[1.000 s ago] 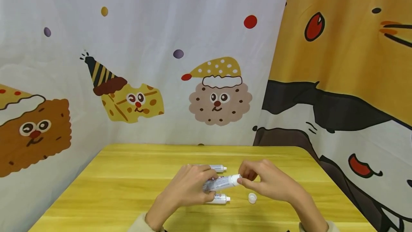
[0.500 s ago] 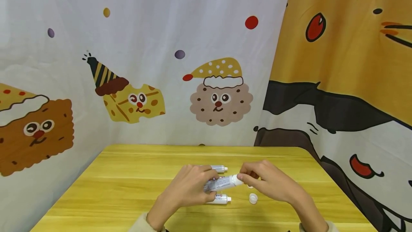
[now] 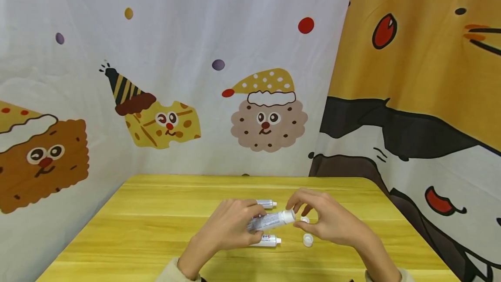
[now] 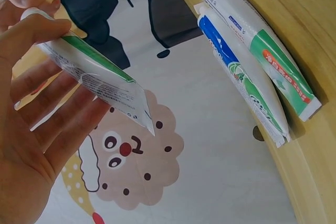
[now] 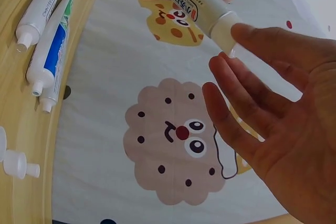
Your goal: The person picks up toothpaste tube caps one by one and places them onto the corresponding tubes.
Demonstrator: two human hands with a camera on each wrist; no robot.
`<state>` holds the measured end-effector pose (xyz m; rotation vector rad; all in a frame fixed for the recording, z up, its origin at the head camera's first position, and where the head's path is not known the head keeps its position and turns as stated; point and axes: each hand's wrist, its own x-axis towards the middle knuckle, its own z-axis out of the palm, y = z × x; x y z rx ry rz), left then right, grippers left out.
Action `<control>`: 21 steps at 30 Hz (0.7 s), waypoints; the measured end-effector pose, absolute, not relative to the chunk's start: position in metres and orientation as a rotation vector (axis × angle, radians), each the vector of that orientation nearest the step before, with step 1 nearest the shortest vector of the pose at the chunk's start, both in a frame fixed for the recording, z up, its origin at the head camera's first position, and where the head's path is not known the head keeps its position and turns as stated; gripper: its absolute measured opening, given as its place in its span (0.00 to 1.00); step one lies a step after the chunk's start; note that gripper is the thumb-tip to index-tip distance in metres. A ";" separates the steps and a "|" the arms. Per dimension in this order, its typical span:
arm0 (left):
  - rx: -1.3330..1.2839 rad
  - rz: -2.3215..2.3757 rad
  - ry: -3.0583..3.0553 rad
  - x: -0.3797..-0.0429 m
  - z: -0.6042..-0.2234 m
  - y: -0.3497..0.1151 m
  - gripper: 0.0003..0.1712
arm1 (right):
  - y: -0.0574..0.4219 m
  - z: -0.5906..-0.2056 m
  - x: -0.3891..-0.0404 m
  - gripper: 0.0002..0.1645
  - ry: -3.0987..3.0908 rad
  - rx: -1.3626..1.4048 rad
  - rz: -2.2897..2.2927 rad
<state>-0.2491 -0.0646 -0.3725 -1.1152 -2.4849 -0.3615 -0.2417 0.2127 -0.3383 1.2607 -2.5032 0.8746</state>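
Observation:
My left hand (image 3: 231,225) holds a white toothpaste tube (image 3: 267,222), its white cap (image 3: 288,216) pointing right. A green stripe on this tube (image 4: 100,59) shows in the left wrist view. My right hand (image 3: 332,219) is at the cap with thumb and fingers spread around it. In the right wrist view the thumb overlaps the cap (image 5: 224,31), and the fingertips stand just below. More toothpaste tubes lie uncapped on the table, one behind (image 3: 267,204) and one in front (image 3: 268,241) of my left hand, which partly hides them.
Two loose white caps, one nearer (image 3: 308,240) and one farther (image 3: 305,219), rest on the wooden table (image 3: 164,212) by my right hand. Behind the table hangs a cartoon-printed curtain (image 3: 172,21).
My right thumb and fingers have spread from their pinch on the cap, baring its end. The farther loose cap has come into view. My left hand holds the tube almost still.

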 end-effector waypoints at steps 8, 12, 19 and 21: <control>-1.111 -0.336 -2.463 -0.248 -0.373 -0.064 0.14 | 0.213 -0.337 -0.241 0.14 -2.496 1.252 0.849; -1.108 -0.339 -2.463 -0.247 -0.373 -0.064 0.14 | 0.213 -0.337 -0.240 0.08 -2.535 1.202 0.829; -1.115 -0.356 -2.461 -0.246 -0.372 -0.063 0.14 | 0.212 -0.337 -0.240 0.04 -2.571 1.146 0.842; -1.116 -0.361 -2.460 -0.246 -0.372 -0.063 0.14 | 0.212 -0.337 -0.240 0.06 -2.576 1.130 0.847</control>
